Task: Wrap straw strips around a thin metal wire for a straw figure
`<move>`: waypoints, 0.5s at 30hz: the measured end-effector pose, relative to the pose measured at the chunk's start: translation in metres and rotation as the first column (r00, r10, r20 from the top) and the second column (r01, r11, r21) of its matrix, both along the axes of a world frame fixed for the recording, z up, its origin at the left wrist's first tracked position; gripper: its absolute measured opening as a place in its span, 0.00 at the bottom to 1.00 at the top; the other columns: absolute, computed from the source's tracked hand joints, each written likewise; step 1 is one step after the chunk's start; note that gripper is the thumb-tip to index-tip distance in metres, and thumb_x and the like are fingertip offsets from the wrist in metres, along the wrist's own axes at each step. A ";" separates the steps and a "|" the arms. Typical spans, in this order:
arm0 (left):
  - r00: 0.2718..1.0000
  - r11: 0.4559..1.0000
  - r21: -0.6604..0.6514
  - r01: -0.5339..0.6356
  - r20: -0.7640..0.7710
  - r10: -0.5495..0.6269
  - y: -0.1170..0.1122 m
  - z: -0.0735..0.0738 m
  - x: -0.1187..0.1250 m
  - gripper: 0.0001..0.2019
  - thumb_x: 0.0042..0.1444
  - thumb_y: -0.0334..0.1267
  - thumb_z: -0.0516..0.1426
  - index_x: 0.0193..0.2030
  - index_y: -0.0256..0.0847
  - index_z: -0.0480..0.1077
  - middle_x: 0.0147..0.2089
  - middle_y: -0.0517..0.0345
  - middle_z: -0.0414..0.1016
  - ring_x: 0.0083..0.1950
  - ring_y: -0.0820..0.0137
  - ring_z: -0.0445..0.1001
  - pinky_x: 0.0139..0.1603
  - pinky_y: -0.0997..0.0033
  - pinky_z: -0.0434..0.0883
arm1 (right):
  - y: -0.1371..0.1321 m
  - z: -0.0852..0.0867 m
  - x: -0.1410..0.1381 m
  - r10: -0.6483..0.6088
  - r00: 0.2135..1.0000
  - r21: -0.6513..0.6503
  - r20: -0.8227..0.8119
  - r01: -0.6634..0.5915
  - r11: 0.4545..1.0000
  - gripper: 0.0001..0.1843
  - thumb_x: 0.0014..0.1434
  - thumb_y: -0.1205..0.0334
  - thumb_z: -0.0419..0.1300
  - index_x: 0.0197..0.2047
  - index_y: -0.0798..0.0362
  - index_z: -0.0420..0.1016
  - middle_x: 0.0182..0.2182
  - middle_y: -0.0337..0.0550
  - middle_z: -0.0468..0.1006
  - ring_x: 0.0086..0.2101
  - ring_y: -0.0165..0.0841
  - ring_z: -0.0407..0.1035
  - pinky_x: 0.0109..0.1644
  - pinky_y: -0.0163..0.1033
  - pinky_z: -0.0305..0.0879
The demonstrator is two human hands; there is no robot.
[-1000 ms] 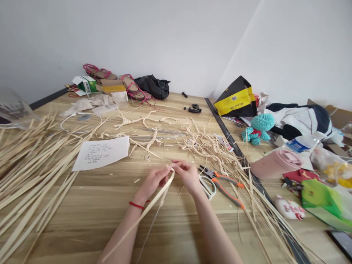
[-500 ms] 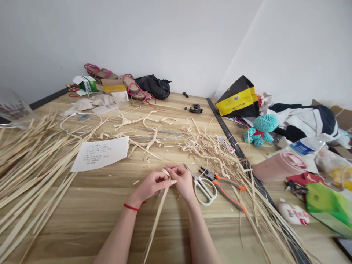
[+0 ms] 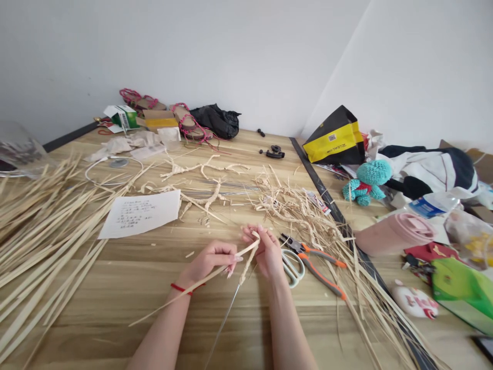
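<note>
My left hand [image 3: 217,259], with a red cord at its wrist, pinches a flat pale straw strip [image 3: 210,277] whose loose tail slants down to the left. The strip's other end runs up to my right hand [image 3: 265,250]. Those fingers are closed on the upper end of a straw-wrapped wire [image 3: 246,267]. Below the wrapping, bare metal wire [image 3: 225,318] reaches down toward me. Beside my right wrist lie white-handled scissors [image 3: 293,270], their blades mostly hidden by the hand. Orange-and-grey pliers [image 3: 319,262] rest just right of them.
Long straw strips [image 3: 50,246] spread over the left side, near a handwritten sheet [image 3: 140,213]. Wrapped branch shapes [image 3: 210,198] lie ahead, with a heap of straw scraps [image 3: 285,203] to their right. A pink roll [image 3: 396,234] and a turquoise crocheted toy [image 3: 367,180] are at right.
My hands have moved apart, the right one shifting right over the scissors. The strip has swung out to the left, and the wrapped wire shows between the hands.
</note>
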State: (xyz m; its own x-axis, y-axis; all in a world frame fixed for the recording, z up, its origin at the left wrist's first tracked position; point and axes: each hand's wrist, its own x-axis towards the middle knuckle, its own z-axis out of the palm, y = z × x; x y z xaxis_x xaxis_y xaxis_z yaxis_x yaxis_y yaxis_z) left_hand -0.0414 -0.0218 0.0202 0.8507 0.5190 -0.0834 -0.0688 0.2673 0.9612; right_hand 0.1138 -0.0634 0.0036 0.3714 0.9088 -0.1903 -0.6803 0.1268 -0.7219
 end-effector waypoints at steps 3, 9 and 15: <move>0.994 0.998 -0.055 -0.007 0.112 0.013 0.002 -0.002 -0.006 0.13 0.48 0.36 0.56 0.16 0.35 0.68 0.19 0.57 0.64 0.21 0.74 0.62 0.26 0.70 0.57 | -0.001 -0.003 0.007 -0.018 0.999 -0.048 0.042 0.020 0.999 0.11 0.45 0.58 0.68 0.26 0.54 0.72 0.33 0.43 0.80 0.31 0.35 0.76 0.36 0.40 0.73; 0.940 0.973 -0.173 -0.154 0.277 0.198 0.004 -0.009 -0.020 0.14 0.39 0.40 0.58 0.10 0.38 0.62 0.14 0.59 0.56 0.19 0.73 0.60 0.19 0.71 0.52 | -0.004 -0.008 0.011 0.112 0.975 -0.146 0.190 -0.085 0.986 0.15 0.49 0.51 0.64 0.26 0.56 0.73 0.25 0.44 0.78 0.24 0.32 0.73 0.28 0.35 0.70; 0.863 0.916 -0.232 -0.327 0.323 0.389 0.008 -0.001 -0.014 0.24 0.47 0.52 0.55 0.10 0.39 0.54 0.14 0.62 0.51 0.18 0.76 0.55 0.20 0.71 0.55 | 0.001 -0.014 0.002 0.206 0.951 -0.175 0.229 -0.168 0.970 0.17 0.47 0.48 0.64 0.28 0.56 0.71 0.18 0.37 0.74 0.18 0.30 0.69 0.21 0.34 0.66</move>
